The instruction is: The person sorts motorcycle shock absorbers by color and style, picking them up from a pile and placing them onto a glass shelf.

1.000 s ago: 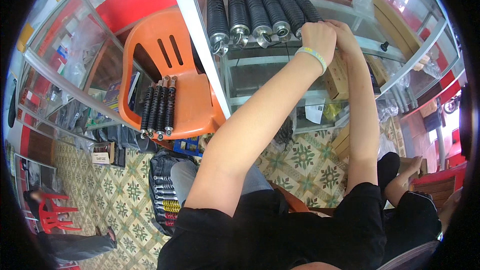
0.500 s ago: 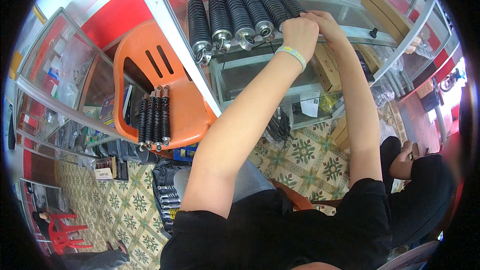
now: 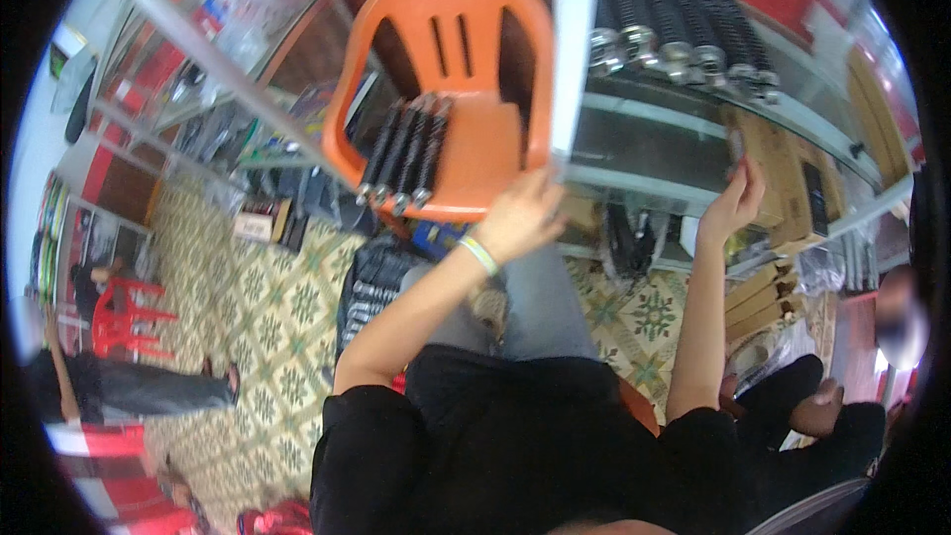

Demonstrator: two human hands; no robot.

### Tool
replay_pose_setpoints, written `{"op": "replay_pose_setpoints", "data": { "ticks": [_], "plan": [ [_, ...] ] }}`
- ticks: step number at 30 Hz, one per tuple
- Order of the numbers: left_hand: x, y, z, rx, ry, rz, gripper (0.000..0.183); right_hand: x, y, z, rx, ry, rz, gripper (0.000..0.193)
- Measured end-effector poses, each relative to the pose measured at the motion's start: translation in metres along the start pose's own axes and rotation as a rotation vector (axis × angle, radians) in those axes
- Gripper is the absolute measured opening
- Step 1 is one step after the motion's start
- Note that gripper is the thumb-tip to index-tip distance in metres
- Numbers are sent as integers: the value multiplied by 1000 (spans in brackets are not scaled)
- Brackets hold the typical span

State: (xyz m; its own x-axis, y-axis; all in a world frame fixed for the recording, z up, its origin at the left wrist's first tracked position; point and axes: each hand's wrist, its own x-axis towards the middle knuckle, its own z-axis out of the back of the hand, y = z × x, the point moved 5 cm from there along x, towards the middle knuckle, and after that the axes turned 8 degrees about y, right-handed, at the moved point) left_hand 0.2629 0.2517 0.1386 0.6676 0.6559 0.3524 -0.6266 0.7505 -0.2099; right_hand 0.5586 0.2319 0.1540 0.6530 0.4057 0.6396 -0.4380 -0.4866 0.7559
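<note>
My left hand [image 3: 520,218], with a pale band at the wrist, is in front of the orange plastic chair [image 3: 485,144], close to its seat edge. Motion smears its fingers, so I cannot tell how far they are closed. Several slim black shock absorbers [image 3: 406,151] lie side by side on that seat. My right hand [image 3: 735,200] is raised before the glass display case, fingers loosely bent and apart, with nothing visible in them. Beyond it, a row of thicker black coil-spring shock absorbers [image 3: 684,25] rests on the upper glass shelf.
A white metal frame post [image 3: 573,59] stands between chair and shelf. Cardboard boxes [image 3: 768,163] fill the lower case at right. More shock absorbers [image 3: 369,305] lie beside my leg. Other people sit at right and far left, near a red plastic stool [image 3: 129,317].
The view has swung left. Both hands have come away from the end of the shock absorber row and separated, the left one moving toward the orange chair.
</note>
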Motion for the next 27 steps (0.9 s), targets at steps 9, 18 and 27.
{"op": "replay_pose_setpoints", "data": {
  "ticks": [9,18,27],
  "plan": [
    [-143,219,-44,96,-44,797,51,-350,8,-89,74,1367,-659,19],
    [-115,265,-108,207,280,1001,81,-379,-40,-95,293,1469,-1325,28],
    [-120,278,-104,278,300,1095,73,-376,-48,-98,390,1283,-1672,28]
  ]
}}
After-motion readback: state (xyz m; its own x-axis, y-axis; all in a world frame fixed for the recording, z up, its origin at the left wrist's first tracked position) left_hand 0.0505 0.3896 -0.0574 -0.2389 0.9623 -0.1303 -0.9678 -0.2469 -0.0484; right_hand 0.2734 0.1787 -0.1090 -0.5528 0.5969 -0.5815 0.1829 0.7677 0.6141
